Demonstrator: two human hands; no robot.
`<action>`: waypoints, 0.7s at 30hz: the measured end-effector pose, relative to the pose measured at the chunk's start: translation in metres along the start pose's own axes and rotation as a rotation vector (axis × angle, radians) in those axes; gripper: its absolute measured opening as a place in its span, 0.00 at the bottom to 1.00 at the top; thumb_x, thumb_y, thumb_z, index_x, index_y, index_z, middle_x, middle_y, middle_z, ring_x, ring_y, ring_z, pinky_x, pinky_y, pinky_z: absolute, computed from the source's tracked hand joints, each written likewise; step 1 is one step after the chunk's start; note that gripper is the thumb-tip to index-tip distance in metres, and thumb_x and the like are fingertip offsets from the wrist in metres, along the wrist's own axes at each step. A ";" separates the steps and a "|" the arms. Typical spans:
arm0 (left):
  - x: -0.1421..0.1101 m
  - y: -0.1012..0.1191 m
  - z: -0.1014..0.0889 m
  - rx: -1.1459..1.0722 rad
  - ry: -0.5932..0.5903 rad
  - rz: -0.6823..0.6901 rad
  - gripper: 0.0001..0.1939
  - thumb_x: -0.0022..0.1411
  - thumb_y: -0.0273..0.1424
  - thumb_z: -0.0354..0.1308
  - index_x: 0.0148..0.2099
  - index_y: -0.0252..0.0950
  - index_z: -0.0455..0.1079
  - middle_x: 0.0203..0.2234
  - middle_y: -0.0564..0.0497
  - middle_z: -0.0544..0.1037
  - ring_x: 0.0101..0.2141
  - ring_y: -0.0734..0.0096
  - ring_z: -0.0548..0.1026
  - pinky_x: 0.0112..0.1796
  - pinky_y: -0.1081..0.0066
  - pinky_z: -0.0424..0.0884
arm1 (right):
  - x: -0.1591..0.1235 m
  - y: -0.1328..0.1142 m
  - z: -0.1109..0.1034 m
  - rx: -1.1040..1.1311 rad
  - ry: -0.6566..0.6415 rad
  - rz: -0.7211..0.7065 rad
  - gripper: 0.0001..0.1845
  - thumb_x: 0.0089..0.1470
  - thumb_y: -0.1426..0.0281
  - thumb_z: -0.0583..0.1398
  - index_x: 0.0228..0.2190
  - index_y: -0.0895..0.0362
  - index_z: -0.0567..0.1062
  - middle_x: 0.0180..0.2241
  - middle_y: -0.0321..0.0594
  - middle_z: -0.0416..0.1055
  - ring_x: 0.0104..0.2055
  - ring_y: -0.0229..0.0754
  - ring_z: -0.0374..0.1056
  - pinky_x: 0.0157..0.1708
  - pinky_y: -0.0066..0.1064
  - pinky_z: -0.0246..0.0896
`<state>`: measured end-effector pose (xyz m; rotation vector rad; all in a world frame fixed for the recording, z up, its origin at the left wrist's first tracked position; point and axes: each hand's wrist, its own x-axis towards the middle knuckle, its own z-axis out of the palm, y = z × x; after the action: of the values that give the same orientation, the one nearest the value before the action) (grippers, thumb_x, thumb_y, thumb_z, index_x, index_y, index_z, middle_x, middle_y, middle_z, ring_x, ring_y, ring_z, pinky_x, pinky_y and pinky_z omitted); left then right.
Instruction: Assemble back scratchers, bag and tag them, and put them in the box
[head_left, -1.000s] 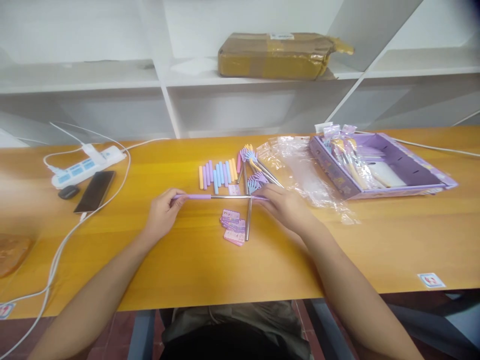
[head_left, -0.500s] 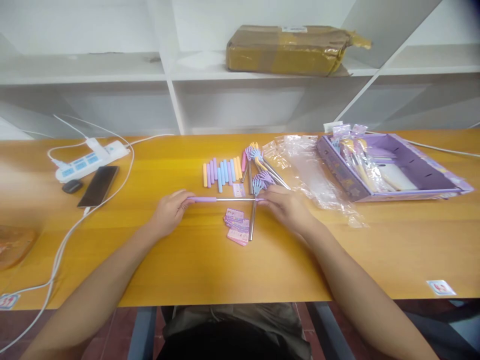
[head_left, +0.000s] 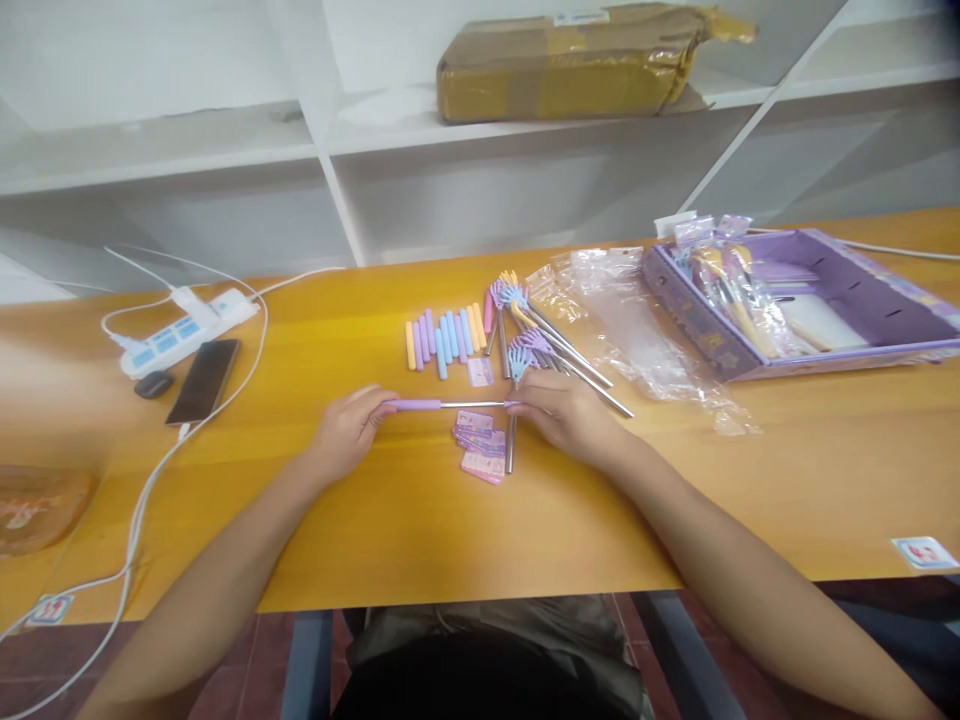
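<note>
A back scratcher (head_left: pixel 471 404) with a thin metal rod and a purple handle (head_left: pixel 418 405) is held level over the table. My left hand (head_left: pixel 352 432) is closed on the handle's left end. My right hand (head_left: pixel 562 412) pinches the other end, where a bit of purple shows; its fingers hide the rest. Behind my right hand lie metal rods (head_left: pixel 577 360) with blue, purple and yellow hand-shaped heads (head_left: pixel 517 295). Purple, blue and yellow handle sleeves (head_left: pixel 442 338) lie in a row to the left. Small printed cards (head_left: pixel 480 440) are spread below the held rod.
Clear plastic bags (head_left: pixel 630 310) lie beside a purple box (head_left: pixel 675 320) holding wrapped items. At left are a power strip (head_left: pixel 199 330), a phone (head_left: pixel 202 382) and white cables (head_left: pixel 135 520). A taped carton (head_left: pixel 570 70) sits on the shelf behind.
The view has tilted slightly. Both hands keep hold of the back scratcher; a slightly shorter stretch of bare rod shows between the handle and my right fingers.
</note>
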<state>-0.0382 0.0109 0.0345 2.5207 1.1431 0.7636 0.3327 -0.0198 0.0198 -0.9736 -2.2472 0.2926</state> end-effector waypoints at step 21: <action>-0.004 0.013 0.011 -0.055 0.040 -0.015 0.21 0.82 0.42 0.46 0.48 0.40 0.78 0.31 0.50 0.78 0.30 0.65 0.74 0.34 0.67 0.71 | -0.006 -0.016 0.031 -0.134 0.188 -0.017 0.15 0.75 0.65 0.58 0.36 0.55 0.80 0.31 0.42 0.73 0.34 0.45 0.67 0.37 0.38 0.60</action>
<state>-0.0265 -0.0004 0.0300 2.4596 1.1364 0.8332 0.3065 -0.0333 0.0009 -1.0062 -2.1230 0.0405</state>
